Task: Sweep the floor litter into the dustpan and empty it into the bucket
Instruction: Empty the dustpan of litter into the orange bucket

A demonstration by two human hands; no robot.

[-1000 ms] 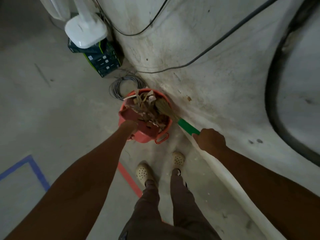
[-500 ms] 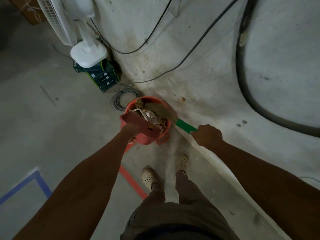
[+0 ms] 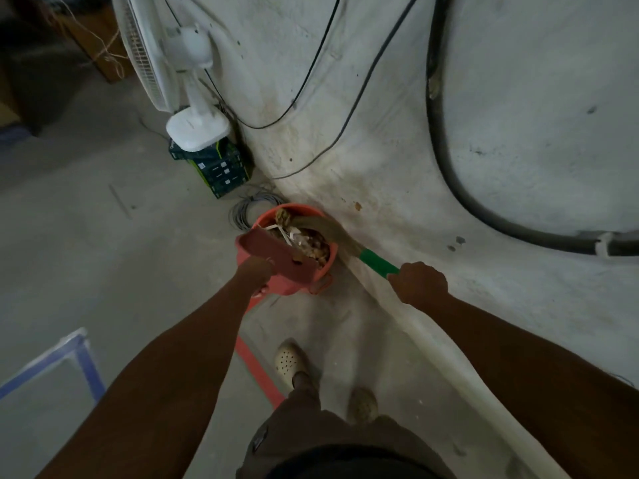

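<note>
A red bucket (image 3: 323, 266) stands on the floor against the wall, holding brown and white litter (image 3: 309, 242). My left hand (image 3: 256, 273) grips the handle of a red dustpan (image 3: 273, 252), which is tilted over the bucket's near rim. A scrap still clings to the pan near its lower edge. My right hand (image 3: 418, 283) grips the green handle of a broom (image 3: 375, 261). The broom's straw bristles (image 3: 323, 226) lie across the bucket's far rim, over the litter.
A white standing fan (image 3: 179, 81) sits on stacked dark boxes (image 3: 221, 171) behind the bucket. A coil of grey wire (image 3: 247, 210) lies beside it. Cables and a thick black hose (image 3: 446, 160) run along the wall. Red tape (image 3: 257, 368) and blue tape (image 3: 84, 361) mark the floor. My feet stand near the wall base.
The litter has dropped from the dustpan into the bucket, and the pan now tilts nearly bare. The broom bristles swung across the bucket's far rim. The view tipped upward.
</note>
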